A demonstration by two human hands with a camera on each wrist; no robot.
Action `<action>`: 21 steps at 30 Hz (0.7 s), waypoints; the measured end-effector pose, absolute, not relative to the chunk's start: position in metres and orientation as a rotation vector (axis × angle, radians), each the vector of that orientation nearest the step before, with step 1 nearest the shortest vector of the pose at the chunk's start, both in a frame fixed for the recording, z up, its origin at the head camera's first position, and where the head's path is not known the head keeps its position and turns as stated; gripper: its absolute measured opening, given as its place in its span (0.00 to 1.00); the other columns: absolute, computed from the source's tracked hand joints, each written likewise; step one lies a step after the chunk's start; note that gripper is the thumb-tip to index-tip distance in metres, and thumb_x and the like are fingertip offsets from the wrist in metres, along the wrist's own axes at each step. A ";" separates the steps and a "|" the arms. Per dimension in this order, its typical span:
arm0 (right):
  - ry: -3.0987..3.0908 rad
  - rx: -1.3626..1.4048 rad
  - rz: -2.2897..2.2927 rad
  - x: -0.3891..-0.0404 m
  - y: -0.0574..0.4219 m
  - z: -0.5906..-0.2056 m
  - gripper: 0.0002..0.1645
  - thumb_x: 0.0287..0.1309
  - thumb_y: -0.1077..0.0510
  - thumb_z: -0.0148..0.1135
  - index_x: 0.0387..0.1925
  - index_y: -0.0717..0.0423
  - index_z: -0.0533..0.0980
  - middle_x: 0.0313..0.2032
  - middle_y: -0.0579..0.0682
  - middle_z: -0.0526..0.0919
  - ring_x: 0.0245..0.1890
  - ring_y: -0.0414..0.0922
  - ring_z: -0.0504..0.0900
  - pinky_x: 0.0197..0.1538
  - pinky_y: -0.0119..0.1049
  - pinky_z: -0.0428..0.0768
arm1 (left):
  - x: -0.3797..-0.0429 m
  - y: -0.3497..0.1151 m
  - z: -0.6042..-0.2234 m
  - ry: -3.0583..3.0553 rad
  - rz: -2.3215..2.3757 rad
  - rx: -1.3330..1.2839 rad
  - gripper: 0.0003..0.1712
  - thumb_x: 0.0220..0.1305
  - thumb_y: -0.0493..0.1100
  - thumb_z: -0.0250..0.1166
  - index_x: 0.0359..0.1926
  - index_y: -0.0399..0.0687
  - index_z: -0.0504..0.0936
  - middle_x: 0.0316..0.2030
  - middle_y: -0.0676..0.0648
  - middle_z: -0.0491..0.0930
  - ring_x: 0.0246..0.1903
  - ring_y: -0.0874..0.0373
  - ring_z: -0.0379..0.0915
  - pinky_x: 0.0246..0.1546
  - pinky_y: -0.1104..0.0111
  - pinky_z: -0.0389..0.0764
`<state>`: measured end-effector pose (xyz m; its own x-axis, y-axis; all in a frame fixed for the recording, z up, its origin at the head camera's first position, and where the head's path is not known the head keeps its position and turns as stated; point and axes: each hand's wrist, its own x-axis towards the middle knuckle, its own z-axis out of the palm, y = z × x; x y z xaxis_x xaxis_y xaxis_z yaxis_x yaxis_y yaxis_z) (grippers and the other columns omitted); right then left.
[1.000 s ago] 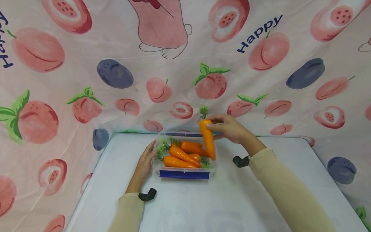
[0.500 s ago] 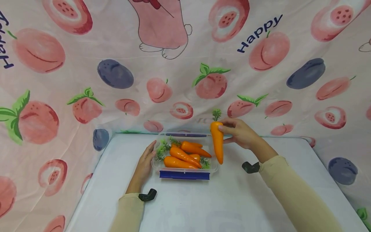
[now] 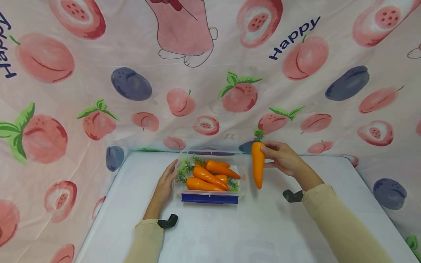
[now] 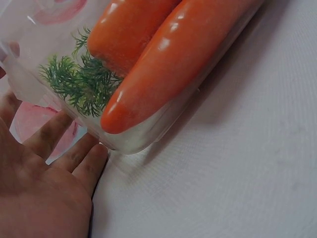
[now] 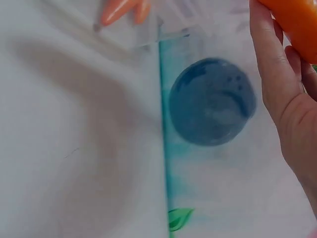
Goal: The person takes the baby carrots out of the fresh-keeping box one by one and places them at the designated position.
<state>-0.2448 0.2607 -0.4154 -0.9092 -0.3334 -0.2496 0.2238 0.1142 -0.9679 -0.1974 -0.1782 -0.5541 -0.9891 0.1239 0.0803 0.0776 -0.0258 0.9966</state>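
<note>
A clear plastic box (image 3: 179, 190) with blue clips holds several orange carrots (image 3: 207, 177) with green leafy tops. My left hand (image 3: 163, 186) touches the box's left wall, and its fairly straight fingers (image 4: 49, 131) lie against the clear plastic in the left wrist view. To the right of the box, my right hand (image 3: 283, 157) pinches one carrot (image 3: 258, 164) near its top end. This carrot hangs upright above the table, tip down and leaves up. In the right wrist view only part of the held carrot (image 5: 297, 25) shows, at the upper right corner.
The white table (image 3: 210, 233) carries the box near its back edge. Behind it hangs a pink curtain (image 3: 204, 84) printed with fruit, close to the table's far edge. Black wrist devices (image 3: 168, 221) sit at both cuffs.
My right hand has moved the carrot from above the box's right end out to the right and slightly lower. My left hand and the box have stayed in place.
</note>
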 end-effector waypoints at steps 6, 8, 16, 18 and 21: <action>1.945 -0.068 -1.899 -0.245 0.270 -0.434 0.38 0.73 0.48 0.58 0.72 0.68 0.59 0.53 0.49 0.78 0.49 0.46 0.85 0.53 0.48 0.87 | -0.198 -0.179 -0.554 2.181 2.204 0.232 0.30 0.81 0.47 0.46 0.80 0.49 0.57 0.81 0.43 0.49 0.81 0.45 0.37 0.80 0.41 0.37; 1.940 -0.054 -1.900 -0.246 0.272 -0.439 0.39 0.74 0.48 0.58 0.72 0.69 0.59 0.53 0.49 0.79 0.49 0.45 0.84 0.53 0.48 0.87 | -0.198 -0.178 -0.554 2.181 2.207 0.233 0.31 0.81 0.47 0.46 0.80 0.49 0.57 0.81 0.43 0.49 0.81 0.45 0.37 0.80 0.42 0.38; 1.934 0.024 -1.886 -0.249 0.280 -0.463 0.44 0.72 0.46 0.59 0.74 0.69 0.56 0.52 0.47 0.79 0.50 0.44 0.84 0.54 0.47 0.87 | -0.197 -0.177 -0.553 2.170 2.206 0.211 0.30 0.82 0.48 0.46 0.79 0.49 0.57 0.81 0.45 0.50 0.81 0.46 0.37 0.80 0.43 0.37; 1.918 0.033 -1.901 -0.250 0.280 -0.469 0.43 0.72 0.46 0.59 0.74 0.69 0.57 0.51 0.46 0.80 0.49 0.44 0.83 0.53 0.47 0.87 | -0.197 -0.177 -0.553 2.176 2.203 0.210 0.30 0.82 0.48 0.46 0.79 0.49 0.57 0.81 0.44 0.50 0.81 0.46 0.37 0.80 0.43 0.37; 1.891 0.032 -1.926 -0.250 0.280 -0.478 0.41 0.73 0.48 0.59 0.73 0.70 0.58 0.49 0.45 0.81 0.49 0.44 0.84 0.53 0.47 0.87 | -0.196 -0.177 -0.552 2.178 2.206 0.215 0.30 0.82 0.47 0.46 0.79 0.48 0.57 0.81 0.44 0.49 0.81 0.45 0.37 0.80 0.42 0.37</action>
<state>-0.2504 0.2799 -0.4778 -0.9035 -0.2897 -0.3159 0.3213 0.0302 -0.9465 -0.1963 -0.1770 -0.5523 -0.9899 0.1210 0.0741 0.0726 -0.0169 0.9972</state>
